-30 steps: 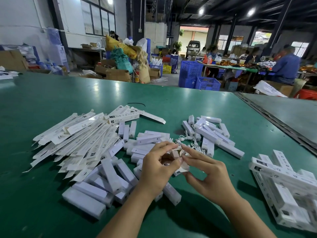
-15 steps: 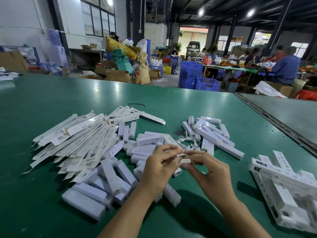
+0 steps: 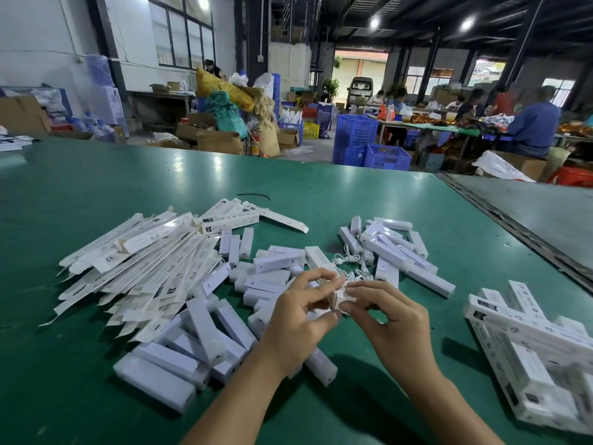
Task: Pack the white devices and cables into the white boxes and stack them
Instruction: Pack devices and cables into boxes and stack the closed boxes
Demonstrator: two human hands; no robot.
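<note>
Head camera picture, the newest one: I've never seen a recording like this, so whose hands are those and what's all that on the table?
There is no machine here. A person wears a wide-angle camera on the head, so you look forward and down at their own bare hands. The left hand and the right hand together pinch a small white item between their fingertips; too much of it is hidden to say what it is. Below is a green table top. On its left lies a fan of flat, unfolded white cardboard boxes, next to a heap of white bar-shaped devices. A second heap of devices lies farther right, with thin white cables beside it. At the right edge sit stacked, closed white boxes.
</note>
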